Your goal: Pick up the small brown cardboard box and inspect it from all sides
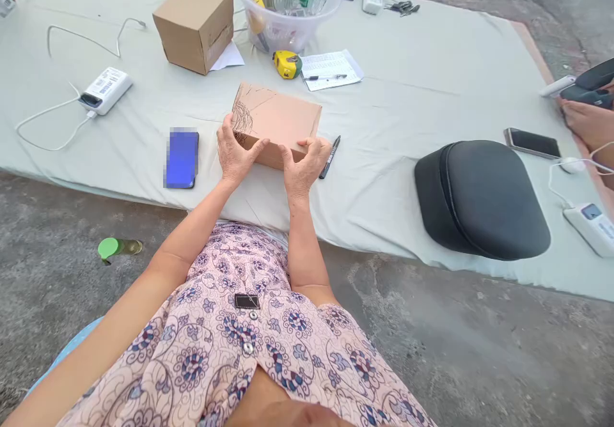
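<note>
A small cardboard box (pixel 283 114) lies on the table in front of me, with dark scribbled lines on the left part of its top. My left hand (pixel 236 152) grips its left front corner, thumb along the front edge. At the right front corner my right hand (pixel 306 162) holds it too, thumb against the front and fingers bent over the side. Just right of that hand lies a black marker (pixel 330 157). A phone (pixel 182 158) with a blurred blue screen rests left of my left hand.
Behind the box are a yellow tape measure (pixel 286 64), a notepad (pixel 336 66) with a pen, a plastic basket (pixel 292 27) and a larger carton (pixel 194 24). A white power bank (pixel 106 90) sits left, a black case (pixel 484 200) right. Another person's hand (pixel 590 123) shows far right.
</note>
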`<state>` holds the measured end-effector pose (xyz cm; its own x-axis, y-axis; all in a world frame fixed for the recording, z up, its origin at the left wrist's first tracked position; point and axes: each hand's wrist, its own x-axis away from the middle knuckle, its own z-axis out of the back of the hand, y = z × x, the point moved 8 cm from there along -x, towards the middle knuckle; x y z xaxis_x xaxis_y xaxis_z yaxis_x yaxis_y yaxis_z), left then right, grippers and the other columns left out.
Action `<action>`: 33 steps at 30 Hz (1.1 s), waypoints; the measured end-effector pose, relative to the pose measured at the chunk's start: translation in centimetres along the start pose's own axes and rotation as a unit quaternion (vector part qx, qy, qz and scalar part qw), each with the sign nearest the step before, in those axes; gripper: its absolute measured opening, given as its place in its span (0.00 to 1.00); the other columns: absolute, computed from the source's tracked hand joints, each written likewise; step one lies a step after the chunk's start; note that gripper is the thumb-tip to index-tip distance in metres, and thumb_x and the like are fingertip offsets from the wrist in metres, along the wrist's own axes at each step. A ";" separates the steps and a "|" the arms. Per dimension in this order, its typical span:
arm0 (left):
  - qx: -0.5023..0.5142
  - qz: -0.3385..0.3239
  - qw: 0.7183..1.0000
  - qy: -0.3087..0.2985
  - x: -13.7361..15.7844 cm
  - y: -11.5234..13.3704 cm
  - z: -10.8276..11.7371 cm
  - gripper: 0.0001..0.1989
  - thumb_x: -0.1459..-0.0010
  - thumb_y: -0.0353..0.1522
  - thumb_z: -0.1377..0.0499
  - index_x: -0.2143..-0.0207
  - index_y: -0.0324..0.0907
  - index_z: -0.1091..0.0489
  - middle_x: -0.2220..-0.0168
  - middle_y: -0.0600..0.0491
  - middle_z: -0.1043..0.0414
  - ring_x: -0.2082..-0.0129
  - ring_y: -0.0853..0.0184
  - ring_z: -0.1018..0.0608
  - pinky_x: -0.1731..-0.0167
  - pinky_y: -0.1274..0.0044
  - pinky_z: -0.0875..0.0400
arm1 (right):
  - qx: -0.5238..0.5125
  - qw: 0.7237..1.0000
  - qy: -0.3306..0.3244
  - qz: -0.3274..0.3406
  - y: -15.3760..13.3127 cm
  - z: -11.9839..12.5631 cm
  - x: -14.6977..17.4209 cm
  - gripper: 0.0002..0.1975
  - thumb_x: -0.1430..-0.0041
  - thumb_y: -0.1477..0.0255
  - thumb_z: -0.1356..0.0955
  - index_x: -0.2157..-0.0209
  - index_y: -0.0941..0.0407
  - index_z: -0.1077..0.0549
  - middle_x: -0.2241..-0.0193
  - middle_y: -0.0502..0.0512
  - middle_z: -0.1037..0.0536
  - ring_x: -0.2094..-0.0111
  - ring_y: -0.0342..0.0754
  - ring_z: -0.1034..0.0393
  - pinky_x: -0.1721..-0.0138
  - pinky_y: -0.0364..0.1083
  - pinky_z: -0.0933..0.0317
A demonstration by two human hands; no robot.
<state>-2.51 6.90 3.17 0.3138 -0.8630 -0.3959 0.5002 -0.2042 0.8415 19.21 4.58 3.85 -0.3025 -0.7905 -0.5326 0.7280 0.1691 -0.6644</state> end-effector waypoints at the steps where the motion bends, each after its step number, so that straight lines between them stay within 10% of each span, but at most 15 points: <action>1: 0.002 -0.001 1.000 0.001 0.0 0.0 0.0 0.54 0.57 0.61 0.33 0.36 0.45 0.45 0.34 0.34 0.42 0.31 0.47 0.38 0.33 0.55 0.42 | -0.016 1.000 -0.003 0.007 0.1 0.1 0.0 0.26 0.39 0.46 0.33 0.56 0.55 0.28 0.52 0.64 0.33 0.43 0.60 0.35 0.39 0.65 0.37; 24: -0.010 -0.035 0.999 0.033 0.3 -1.3 1.4 0.54 0.46 0.57 0.36 0.28 0.50 0.61 0.27 0.34 0.54 0.26 0.48 0.46 0.32 0.52 0.44 | -0.065 0.995 -0.049 0.053 -3.0 2.7 4.3 0.18 0.30 0.66 0.40 0.46 0.54 0.26 0.47 0.64 0.27 0.41 0.55 0.31 0.39 0.57 0.32; 33: 0.048 -0.007 0.997 -0.064 0.4 -0.7 1.5 0.36 0.35 0.59 0.56 0.40 0.43 0.36 0.42 0.40 0.28 0.42 0.59 0.23 0.42 0.67 0.28 | -0.067 0.962 -0.228 0.131 -9.6 -0.3 7.7 0.23 0.30 0.71 0.42 0.38 0.52 0.30 0.33 0.56 0.33 0.32 0.49 0.38 0.31 0.53 0.41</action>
<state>-3.93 6.04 2.93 0.1981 -0.9106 -0.3628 0.4217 -0.2550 0.8702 9.70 -3.00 6.00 0.2049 -0.8816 -0.4251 0.6470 0.4479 -0.6171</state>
